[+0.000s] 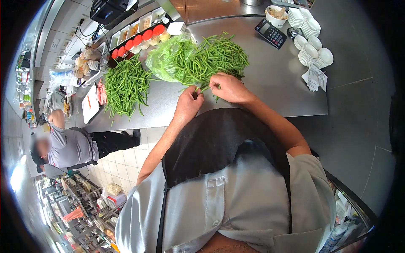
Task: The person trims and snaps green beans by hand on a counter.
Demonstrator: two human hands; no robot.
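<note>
A large heap of long green beans (223, 57) lies on the steel table, partly over a clear green-tinted plastic bag (162, 63). At the heap's near edge, my left hand (188, 103) is closed in a pinch, with a green bean's end showing at its fingertips. Just to its right, my right hand (231, 88) is closed with curled fingers against the beans; what it pinches is hidden. Left of the bag, a second pile of green beans (126, 84) reaches toward the table's front edge.
Red-lidded jars (147, 36) and ingredient trays (134, 30) line the back left. A calculator (270, 33), a tub (276, 16), stacked white bowls (310, 52) and paper slips (314, 78) stand right. Another person (71, 145) is at the left.
</note>
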